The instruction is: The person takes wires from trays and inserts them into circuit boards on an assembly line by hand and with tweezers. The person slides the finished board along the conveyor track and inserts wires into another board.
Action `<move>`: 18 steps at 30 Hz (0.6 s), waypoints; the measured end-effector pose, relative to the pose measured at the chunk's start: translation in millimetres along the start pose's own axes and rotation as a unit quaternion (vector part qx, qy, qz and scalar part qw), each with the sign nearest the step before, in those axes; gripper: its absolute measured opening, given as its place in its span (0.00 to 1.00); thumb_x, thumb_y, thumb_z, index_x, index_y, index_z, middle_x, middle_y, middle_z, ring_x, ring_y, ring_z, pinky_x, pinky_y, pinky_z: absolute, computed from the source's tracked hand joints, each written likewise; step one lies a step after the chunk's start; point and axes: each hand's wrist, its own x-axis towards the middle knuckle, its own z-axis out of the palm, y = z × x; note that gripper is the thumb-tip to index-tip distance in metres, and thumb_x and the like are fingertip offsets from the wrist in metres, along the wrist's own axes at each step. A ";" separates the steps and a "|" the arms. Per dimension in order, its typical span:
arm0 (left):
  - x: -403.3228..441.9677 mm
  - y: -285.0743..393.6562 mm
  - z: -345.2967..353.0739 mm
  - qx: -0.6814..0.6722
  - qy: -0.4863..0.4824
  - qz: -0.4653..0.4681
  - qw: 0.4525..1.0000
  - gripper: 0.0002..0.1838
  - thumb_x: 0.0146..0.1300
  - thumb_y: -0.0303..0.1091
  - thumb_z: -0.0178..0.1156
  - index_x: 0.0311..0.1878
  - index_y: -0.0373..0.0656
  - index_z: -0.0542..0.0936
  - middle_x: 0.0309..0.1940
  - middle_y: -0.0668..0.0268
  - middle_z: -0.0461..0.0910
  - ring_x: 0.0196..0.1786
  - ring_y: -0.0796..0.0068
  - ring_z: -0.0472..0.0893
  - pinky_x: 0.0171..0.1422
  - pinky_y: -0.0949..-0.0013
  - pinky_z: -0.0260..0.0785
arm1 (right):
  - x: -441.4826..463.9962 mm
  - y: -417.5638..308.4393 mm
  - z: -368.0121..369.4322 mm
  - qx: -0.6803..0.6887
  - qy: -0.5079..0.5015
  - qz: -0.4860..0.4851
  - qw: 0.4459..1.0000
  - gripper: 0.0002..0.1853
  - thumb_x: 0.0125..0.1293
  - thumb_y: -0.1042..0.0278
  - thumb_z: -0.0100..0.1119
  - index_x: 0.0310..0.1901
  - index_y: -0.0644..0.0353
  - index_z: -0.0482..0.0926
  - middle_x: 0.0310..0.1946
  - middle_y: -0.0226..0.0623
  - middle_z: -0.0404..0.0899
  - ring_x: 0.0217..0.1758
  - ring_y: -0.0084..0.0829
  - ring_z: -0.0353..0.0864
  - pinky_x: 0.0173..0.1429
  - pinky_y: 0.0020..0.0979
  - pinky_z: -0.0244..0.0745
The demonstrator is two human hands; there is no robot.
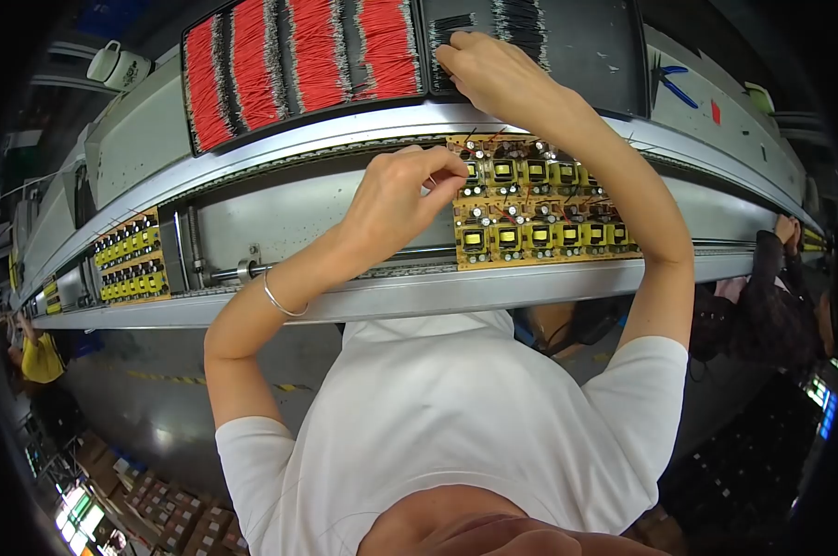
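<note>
My left hand (402,196) is at the left edge of a tan circuit board panel (463,261), thumb and forefinger closed in a pinch. Whatever lies between those fingertips is too small to make out. The panel carries rows of yellow transformers, small capacitors and thin red and black wires. My right hand (495,76) reaches over the panel into a black tray (597,65), its fingers bent down at a small pile of short black wires (453,26). Its fingertips are partly hidden. More black wires (521,26) lie just to the right.
Short red wires (312,46) fill the neighbouring tray in several rows. A metal conveyor rail (391,301) runs along my front, with another board panel (132,259) at left. Blue-handled pliers (676,85) and a white mug (118,67) stand beyond. A co-worker's hand (787,230) is at far right.
</note>
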 end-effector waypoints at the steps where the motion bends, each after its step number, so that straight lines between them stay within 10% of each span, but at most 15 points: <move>1: -0.2 -1.0 1.4 0.004 -0.006 -0.001 1.000 0.05 0.58 0.21 0.66 0.38 0.37 0.86 0.31 0.67 0.86 0.27 0.77 0.76 0.32 0.75 0.69 | -0.6 0.2 2.7 -0.001 0.010 -0.002 1.000 0.03 0.61 0.78 0.58 0.35 0.66 0.75 0.35 0.43 0.76 0.34 0.45 0.80 0.41 0.41 0.79; 18: -2.2 -4.6 10.1 0.037 -0.030 0.028 0.998 0.05 0.58 0.22 0.65 0.38 0.38 0.85 0.32 0.66 0.85 0.26 0.76 0.74 0.28 0.74 0.65 | -12.7 5.5 3.0 0.007 0.127 -0.069 0.989 0.05 0.63 0.78 0.57 0.39 0.63 0.73 0.33 0.40 0.75 0.33 0.44 0.78 0.38 0.40 0.75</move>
